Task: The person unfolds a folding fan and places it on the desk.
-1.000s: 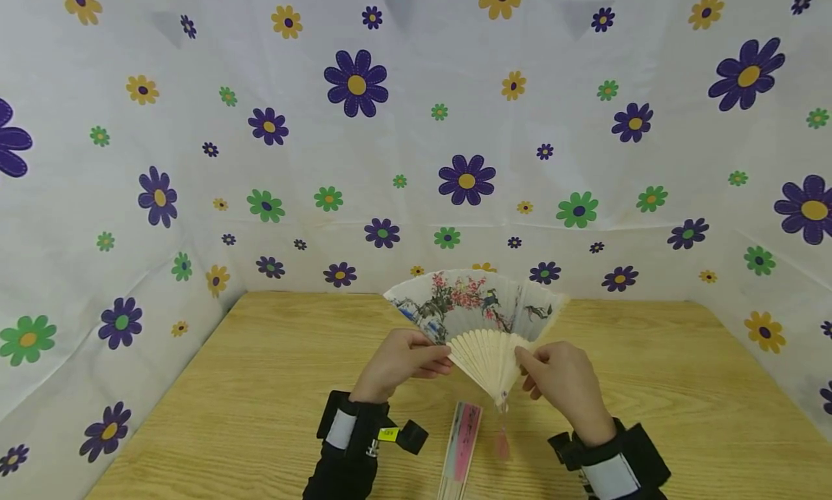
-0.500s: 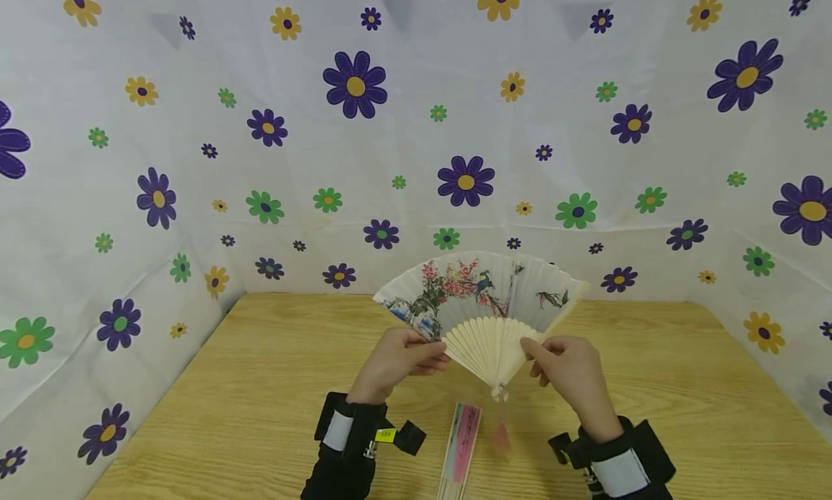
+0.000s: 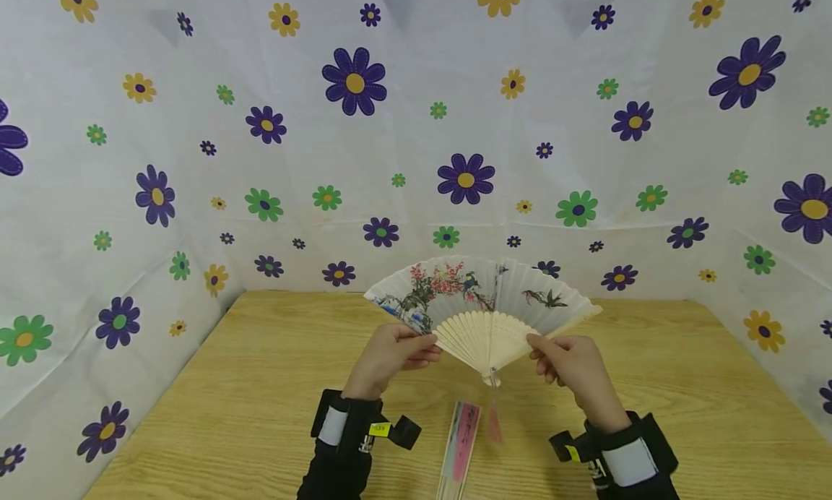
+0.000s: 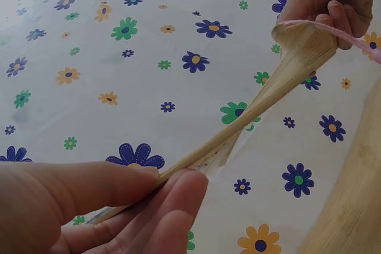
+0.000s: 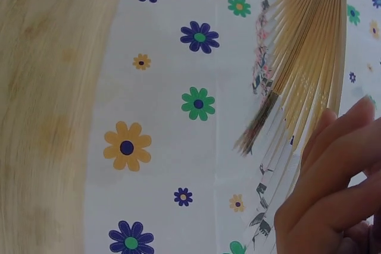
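Note:
A folding fan (image 3: pixel 481 298) is spread wide above the table, its pale leaf printed with pink blossoms, birds and a blue patch. Thin cream ribs meet at a pivot at the bottom, where a pink tassel (image 3: pixel 495 422) hangs. My left hand (image 3: pixel 393 355) pinches the fan's left edge rib between thumb and fingers; the left wrist view shows that rib (image 4: pixel 238 124) running out from the fingertips. At the opposite edge my right hand (image 3: pixel 572 366) pinches the right outer rib. In the right wrist view the ribs (image 5: pixel 309 46) fan out beyond the right hand's fingers (image 5: pixel 339 176).
A narrow folded fan or sleeve (image 3: pixel 460 449) with a pink and grey-blue printed face lies on the wooden table (image 3: pixel 260 413), below the held fan. A white cloth (image 3: pixel 403 139) with printed flowers hangs behind the table and along both sides.
The fan has spread wider. My right hand has moved slightly right and my left hand slightly left, both still pinching the edges. The pivot and tassel have risen a little.

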The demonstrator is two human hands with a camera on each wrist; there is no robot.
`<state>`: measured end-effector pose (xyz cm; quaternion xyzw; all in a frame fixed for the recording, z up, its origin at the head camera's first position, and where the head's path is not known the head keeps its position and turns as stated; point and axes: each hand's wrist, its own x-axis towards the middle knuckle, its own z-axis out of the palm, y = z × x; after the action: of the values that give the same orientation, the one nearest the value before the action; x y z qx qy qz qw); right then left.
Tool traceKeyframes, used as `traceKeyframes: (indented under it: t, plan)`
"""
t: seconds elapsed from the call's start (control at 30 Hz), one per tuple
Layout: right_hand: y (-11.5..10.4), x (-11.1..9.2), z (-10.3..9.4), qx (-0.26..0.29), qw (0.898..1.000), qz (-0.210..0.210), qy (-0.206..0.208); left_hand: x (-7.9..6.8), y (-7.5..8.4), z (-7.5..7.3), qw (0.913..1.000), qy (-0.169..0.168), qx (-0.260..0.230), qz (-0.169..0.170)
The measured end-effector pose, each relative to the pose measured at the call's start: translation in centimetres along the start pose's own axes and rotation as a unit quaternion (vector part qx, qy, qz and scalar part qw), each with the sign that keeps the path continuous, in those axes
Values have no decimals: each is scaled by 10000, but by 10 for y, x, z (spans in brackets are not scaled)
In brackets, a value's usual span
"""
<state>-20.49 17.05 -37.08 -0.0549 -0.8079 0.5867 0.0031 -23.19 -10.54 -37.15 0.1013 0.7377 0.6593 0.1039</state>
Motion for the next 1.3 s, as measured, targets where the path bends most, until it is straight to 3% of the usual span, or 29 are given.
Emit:
traceKeyframes:
  t: [0.43,0.67,0.97,1.3]
  plan:
    - [5,6,0,1208,9915,436,-200,-1,2,0,9991,233,-355,-8]
    - [1,1,-1,1898,9809,370,198,-2,4,0,9959,321,-842,-31]
    - [-1,-2,1,2226,9741,209,333,-4,6,1,9944,397,-977,-35]
    - [-3,-1,5,2379,9696,77,570,0,4,10,9859,1025,-1319,-76]
